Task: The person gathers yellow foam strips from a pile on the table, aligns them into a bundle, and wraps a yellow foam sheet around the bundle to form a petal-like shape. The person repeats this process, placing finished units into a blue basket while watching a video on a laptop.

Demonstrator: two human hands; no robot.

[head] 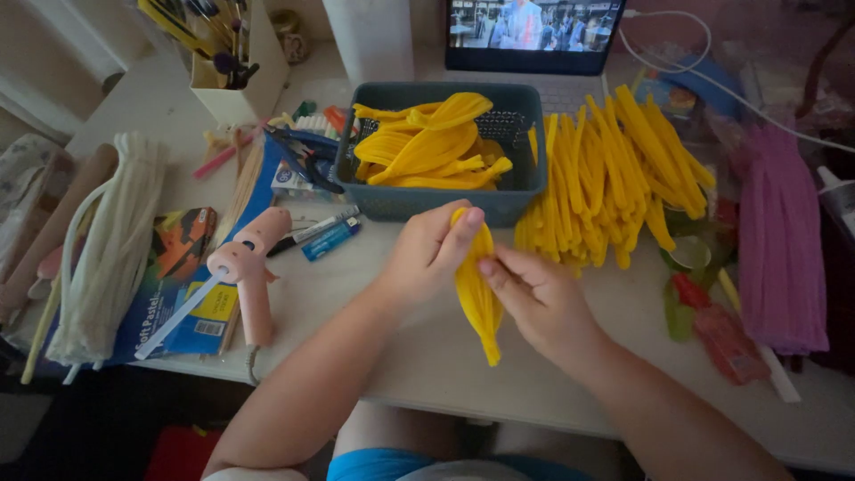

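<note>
While both hands are working above the white table [463, 374], the left hand [427, 254] is pinching the top of a folded yellow pipe-cleaner bundle [478, 298], and the right hand [534, 298] is gripping its middle, its tail hanging below, just before the teal basket [419, 203].

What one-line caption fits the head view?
Both hands, left hand and right hand, pinch a folded yellow pipe-cleaner bundle before a grey basket of finished ones.
</note>
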